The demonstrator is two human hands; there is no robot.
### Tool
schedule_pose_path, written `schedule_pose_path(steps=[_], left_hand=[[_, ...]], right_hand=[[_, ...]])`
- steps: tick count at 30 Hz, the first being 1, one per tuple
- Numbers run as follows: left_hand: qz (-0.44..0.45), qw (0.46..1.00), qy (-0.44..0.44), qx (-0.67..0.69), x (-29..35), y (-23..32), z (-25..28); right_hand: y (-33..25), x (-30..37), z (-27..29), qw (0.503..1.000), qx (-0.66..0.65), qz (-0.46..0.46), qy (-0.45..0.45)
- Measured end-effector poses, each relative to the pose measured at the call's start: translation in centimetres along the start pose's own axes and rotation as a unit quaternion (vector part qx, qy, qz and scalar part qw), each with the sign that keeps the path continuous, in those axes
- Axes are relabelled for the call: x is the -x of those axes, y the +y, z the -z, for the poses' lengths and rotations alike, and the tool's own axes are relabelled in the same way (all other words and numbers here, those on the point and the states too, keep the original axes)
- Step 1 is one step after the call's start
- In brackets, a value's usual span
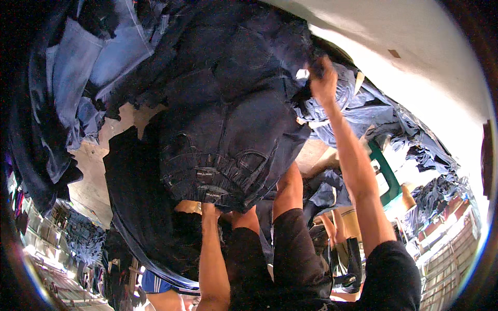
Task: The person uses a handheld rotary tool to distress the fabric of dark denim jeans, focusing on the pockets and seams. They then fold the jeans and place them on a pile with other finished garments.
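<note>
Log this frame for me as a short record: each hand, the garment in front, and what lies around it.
Left hand: at the waistband edge of the dark garment; mostly hidden, grip unclear
Right hand: blurred, at the dark fabric's upper right, near a small white patch; grip unclear
Garment: dark denim, waistband toward the person
Upper left: lighter blue denim pieces
Right: crumpled blue denim; beyond it, a green object

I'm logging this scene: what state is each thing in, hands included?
Dark trousers: laid out, waistband at the near end.
Left hand: at the waistband, fingers hidden.
Right hand: curled, blurred, grip unclear.
Faded denim: loosely layered, creased.
Blue denim heap: crumpled.
</note>
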State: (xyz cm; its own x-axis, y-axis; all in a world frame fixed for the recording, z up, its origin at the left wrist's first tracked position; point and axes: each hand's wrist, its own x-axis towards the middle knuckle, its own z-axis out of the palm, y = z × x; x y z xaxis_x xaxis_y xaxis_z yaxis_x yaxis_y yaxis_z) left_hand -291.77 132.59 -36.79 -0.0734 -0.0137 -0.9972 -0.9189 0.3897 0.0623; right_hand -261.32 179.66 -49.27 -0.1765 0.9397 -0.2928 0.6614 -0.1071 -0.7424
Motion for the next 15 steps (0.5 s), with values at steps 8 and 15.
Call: schedule_pose_path(steps=[8, 15], left_hand=[[-0.005, 0.999, -0.032, 0.002, -0.2, 0.8, -1.9], [-0.021, 0.999, -0.028, -0.003, -0.7, 0.8, -0.7]], right_hand=[[-17.6, 26.6, -3.4, 0.844, -0.007, 0.386, -0.373], [-13.2, 13.9, -1.0, 0.964, -0.074, 0.001, -0.255]])
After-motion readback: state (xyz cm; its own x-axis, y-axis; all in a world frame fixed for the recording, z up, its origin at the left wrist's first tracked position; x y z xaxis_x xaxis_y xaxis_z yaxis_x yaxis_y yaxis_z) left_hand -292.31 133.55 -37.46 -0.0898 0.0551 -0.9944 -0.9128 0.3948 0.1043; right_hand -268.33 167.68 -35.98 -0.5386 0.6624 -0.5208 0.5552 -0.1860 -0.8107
